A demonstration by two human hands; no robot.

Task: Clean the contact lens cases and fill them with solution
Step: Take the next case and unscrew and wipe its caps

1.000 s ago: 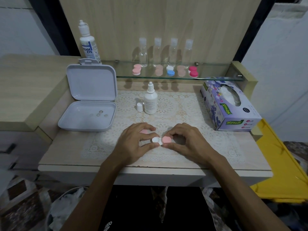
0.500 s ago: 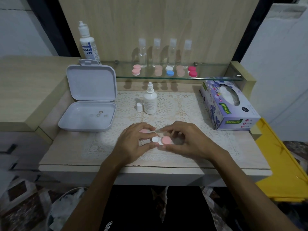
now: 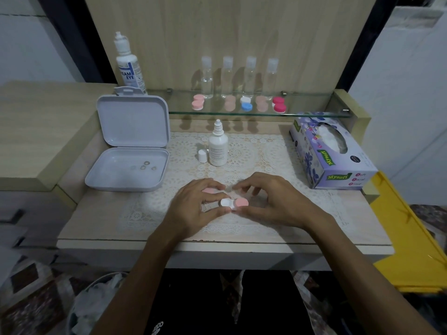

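A contact lens case [image 3: 234, 203] with one white cap and one pink cap lies on the lace mat [image 3: 263, 163] near the front edge. My left hand [image 3: 197, 204] pinches its white end between thumb and fingers. My right hand [image 3: 268, 201] curls around the pink end, thumb below it and fingers arched above. A second pink cap [image 3: 207, 190] shows under my left fingers. A small white solution bottle [image 3: 218, 147] stands uncapped behind, its cap [image 3: 202, 155] beside it.
An open white box [image 3: 131, 151] holding several small lenses sits at the left. A glass shelf [image 3: 302, 113] carries several lens cases and clear bottles. A large solution bottle [image 3: 128, 65] stands at the back left, a tissue box [image 3: 331, 151] at the right.
My right fingers have lifted and spread slightly above the pink cap. The case and my left hand have stayed in place.
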